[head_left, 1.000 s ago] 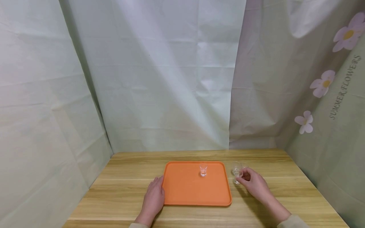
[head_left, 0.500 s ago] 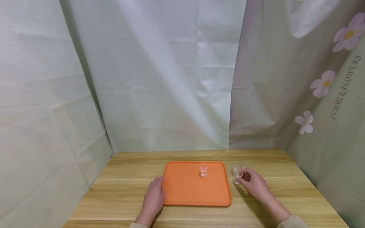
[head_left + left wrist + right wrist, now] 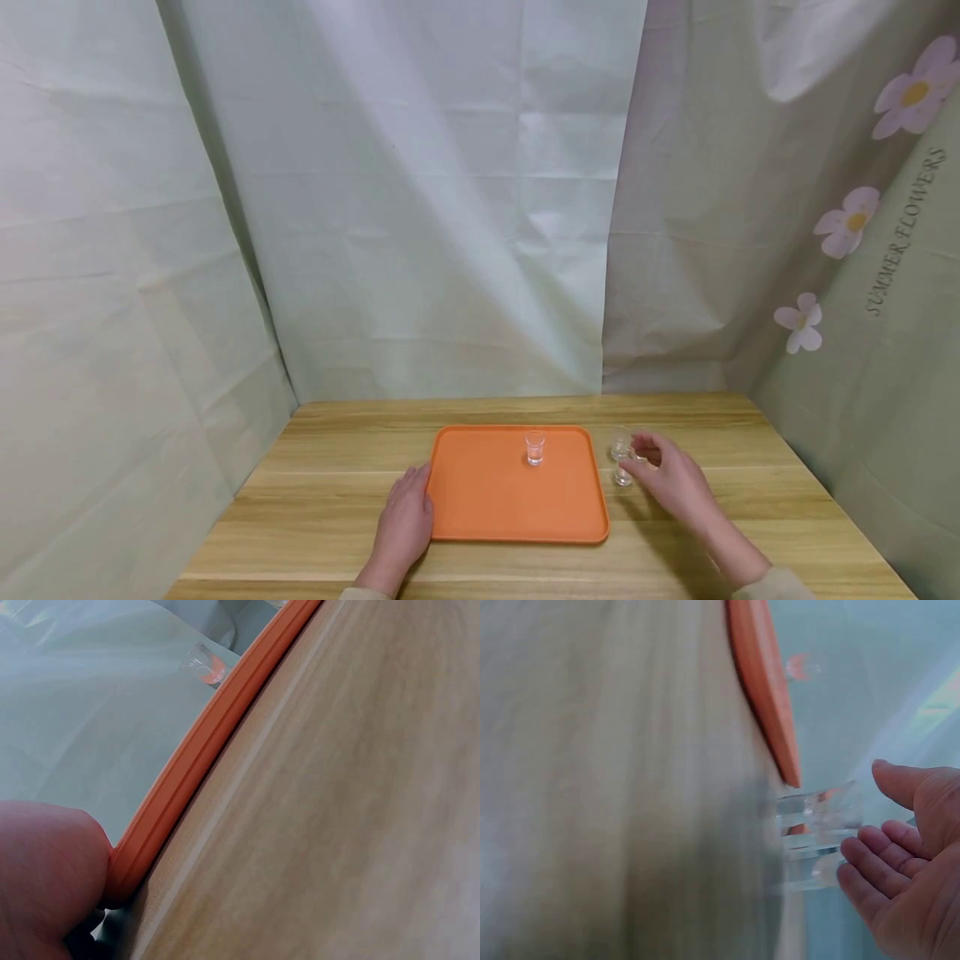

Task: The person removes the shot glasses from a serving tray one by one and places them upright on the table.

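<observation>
An orange tray (image 3: 517,508) lies on the wooden table, with one small clear shot glass (image 3: 535,450) standing upright at its back. Along the tray's left edge rests my left hand (image 3: 405,515), fingers extended; the left wrist view has part of that hand (image 3: 49,870) touching the tray rim (image 3: 199,750). Just right of the tray, my right hand (image 3: 675,483) is at a front shot glass (image 3: 622,476). In the right wrist view its thumb and fingers (image 3: 874,866) are spread apart, gripping nothing. Behind stands another glass (image 3: 619,442); a third (image 3: 641,446) is partly hidden by my fingers.
The wooden table (image 3: 330,475) reaches back to a pale cloth curtain (image 3: 435,250). Cloth hangs on both sides too, with printed flowers (image 3: 847,222) and lettering on the right.
My right hand's fingers have parted from the front glass and shifted slightly back toward the others. That glass stands where it was. The left hand and tray have not moved.
</observation>
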`<state>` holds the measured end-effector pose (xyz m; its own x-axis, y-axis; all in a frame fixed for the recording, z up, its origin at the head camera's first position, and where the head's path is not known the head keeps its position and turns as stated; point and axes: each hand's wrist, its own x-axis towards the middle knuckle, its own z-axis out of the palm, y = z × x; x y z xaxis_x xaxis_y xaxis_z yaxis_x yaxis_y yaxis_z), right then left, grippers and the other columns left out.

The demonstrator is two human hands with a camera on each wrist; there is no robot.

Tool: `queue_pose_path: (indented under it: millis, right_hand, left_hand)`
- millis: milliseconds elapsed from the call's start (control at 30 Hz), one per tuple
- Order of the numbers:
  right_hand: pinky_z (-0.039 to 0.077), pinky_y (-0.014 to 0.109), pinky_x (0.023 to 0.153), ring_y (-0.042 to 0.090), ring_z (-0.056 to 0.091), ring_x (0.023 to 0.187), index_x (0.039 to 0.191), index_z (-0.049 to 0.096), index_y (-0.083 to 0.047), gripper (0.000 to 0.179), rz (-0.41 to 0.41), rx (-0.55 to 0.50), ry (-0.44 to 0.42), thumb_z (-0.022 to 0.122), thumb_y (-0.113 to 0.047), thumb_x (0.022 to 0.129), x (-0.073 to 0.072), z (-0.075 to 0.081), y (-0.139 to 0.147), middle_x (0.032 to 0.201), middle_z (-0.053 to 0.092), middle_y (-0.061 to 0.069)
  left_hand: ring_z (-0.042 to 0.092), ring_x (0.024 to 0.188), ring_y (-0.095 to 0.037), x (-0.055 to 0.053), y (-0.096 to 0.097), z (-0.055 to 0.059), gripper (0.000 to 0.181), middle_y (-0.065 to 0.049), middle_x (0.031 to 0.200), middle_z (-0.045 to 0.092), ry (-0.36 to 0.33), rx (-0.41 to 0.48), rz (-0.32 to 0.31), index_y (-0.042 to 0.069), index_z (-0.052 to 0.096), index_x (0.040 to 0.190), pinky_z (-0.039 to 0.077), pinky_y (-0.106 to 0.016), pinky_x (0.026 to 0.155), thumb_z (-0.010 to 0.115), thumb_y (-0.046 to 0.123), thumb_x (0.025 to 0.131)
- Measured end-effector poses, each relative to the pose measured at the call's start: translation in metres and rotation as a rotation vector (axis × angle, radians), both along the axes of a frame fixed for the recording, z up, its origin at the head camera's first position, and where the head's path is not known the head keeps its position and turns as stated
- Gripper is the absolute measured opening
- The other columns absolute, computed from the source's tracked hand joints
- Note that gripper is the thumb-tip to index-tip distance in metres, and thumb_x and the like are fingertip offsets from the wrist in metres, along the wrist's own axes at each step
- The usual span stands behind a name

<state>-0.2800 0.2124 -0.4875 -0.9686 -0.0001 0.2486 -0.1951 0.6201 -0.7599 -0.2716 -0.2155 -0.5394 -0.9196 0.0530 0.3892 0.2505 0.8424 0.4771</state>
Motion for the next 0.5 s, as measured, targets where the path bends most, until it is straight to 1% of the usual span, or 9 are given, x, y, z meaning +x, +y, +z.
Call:
queue_pose_path:
  millis: [100, 167, 333, 500]
  right_hand:
    - [0.052, 0.061, 0.115, 0.046, 0.065, 0.134, 0.147, 0.06, 0.006, 0.064, 0.005, -0.005, 0.012, 0.083, -0.032, 0.102, -0.001, 0.007, -0.004, 0.141, 0.069, 0.024]
    - [0.051, 0.062, 0.116, 0.047, 0.064, 0.136, 0.149, 0.059, 0.005, 0.066, 0.018, -0.013, 0.019, 0.083, -0.034, 0.101, -0.003, 0.012, -0.008, 0.145, 0.067, 0.025]
    - [0.052, 0.061, 0.115, 0.046, 0.064, 0.135, 0.148, 0.06, 0.006, 0.063, 0.059, -0.018, 0.058, 0.085, -0.028, 0.1, -0.007, 0.02, -0.022, 0.144, 0.067, 0.025]
    - [0.053, 0.059, 0.116, 0.042, 0.063, 0.136, 0.149, 0.06, 0.004, 0.062, 0.098, -0.031, 0.06, 0.085, -0.024, 0.1, -0.012, 0.021, -0.041, 0.146, 0.067, 0.021]
  left_hand:
    - [0.055, 0.143, -0.053, 0.0, 0.0, 0.0, 0.042, -0.033, 0.144, 0.065, 0.009, -0.002, 0.0, -0.013, 0.063, 0.144, 0.041, -0.065, 0.124, 0.06, -0.008, 0.102]
    - [0.055, 0.143, -0.053, 0.0, -0.001, 0.0, 0.042, -0.033, 0.144, 0.065, 0.009, 0.001, -0.001, -0.013, 0.062, 0.144, 0.041, -0.065, 0.124, 0.06, -0.008, 0.102]
    - [0.055, 0.144, -0.053, -0.001, -0.001, 0.0, 0.043, -0.033, 0.145, 0.065, -0.004, 0.006, -0.003, -0.013, 0.062, 0.145, 0.04, -0.065, 0.124, 0.059, -0.008, 0.102]
    - [0.055, 0.144, -0.053, -0.001, 0.0, -0.001, 0.044, -0.034, 0.146, 0.064, -0.004, 0.007, -0.001, -0.012, 0.062, 0.146, 0.04, -0.065, 0.125, 0.059, -0.008, 0.102]
